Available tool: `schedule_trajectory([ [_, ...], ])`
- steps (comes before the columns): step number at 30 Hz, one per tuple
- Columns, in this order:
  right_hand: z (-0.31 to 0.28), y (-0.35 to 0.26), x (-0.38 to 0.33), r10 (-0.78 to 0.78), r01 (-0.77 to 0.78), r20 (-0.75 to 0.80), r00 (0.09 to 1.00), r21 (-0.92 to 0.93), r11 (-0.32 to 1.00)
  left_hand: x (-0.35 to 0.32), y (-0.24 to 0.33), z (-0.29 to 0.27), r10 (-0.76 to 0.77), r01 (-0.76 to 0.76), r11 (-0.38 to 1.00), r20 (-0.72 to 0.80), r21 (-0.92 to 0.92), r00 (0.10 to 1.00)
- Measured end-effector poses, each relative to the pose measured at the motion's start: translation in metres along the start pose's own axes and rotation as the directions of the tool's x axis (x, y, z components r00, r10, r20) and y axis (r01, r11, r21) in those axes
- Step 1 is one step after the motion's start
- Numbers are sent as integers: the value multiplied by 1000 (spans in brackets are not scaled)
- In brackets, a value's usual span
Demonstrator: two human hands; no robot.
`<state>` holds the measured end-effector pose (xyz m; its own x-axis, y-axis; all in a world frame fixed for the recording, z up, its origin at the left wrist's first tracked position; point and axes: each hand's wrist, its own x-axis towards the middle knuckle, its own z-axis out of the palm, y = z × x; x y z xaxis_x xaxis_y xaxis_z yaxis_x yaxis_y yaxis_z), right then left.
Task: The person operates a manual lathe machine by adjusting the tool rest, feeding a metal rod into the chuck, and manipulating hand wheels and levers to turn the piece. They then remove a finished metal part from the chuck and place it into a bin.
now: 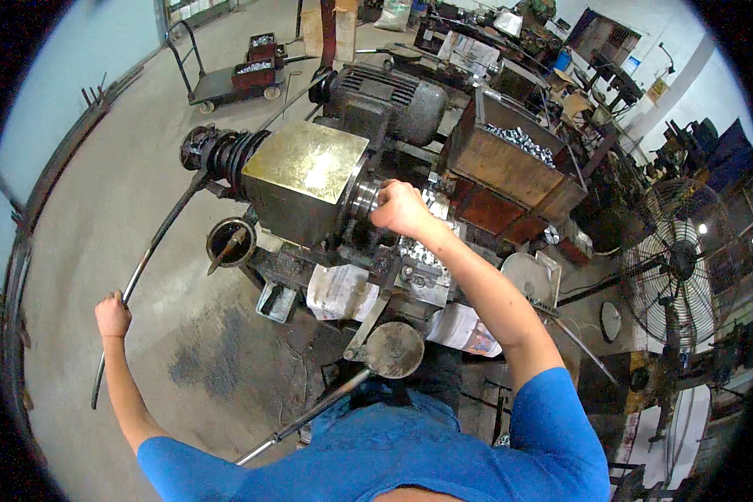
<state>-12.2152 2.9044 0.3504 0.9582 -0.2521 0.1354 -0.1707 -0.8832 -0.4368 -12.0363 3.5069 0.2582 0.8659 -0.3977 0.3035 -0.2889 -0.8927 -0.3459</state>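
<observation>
A small lathe with a boxy, brass-coloured top on its headstock [305, 163] stands before me. My left hand [113, 316] is closed around a long metal lever [155, 243], which runs up to the black pulley end of the spindle [226, 155]. Over at the spindle's right end, my right hand [400, 209] has its fingers curled at the shiny round chuck [364, 199]. Whatever those fingers pinch is hidden. Just below and right of that hand lies the tool slide [427, 272], strewn with metal chips.
An electric motor [389, 100] sits behind the headstock. To the right a rusty metal bin [510, 171] holds many small metal parts. A large fan [682, 259] stands farther right. A handwheel [231, 243] and round plate [395, 350] jut out nearby. A trolley [234, 84] stands back left.
</observation>
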Motion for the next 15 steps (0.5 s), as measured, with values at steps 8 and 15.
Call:
schedule_trajectory([
  [8,-59,5,-80,-237,259,-294,926,37,965,-10,114,-7,-353,12,690,-322,-724,878],
  [15,-118,80,-214,133,-131,-272,953,25,991,-44,313,104,227,120,512,268,-851,936],
])
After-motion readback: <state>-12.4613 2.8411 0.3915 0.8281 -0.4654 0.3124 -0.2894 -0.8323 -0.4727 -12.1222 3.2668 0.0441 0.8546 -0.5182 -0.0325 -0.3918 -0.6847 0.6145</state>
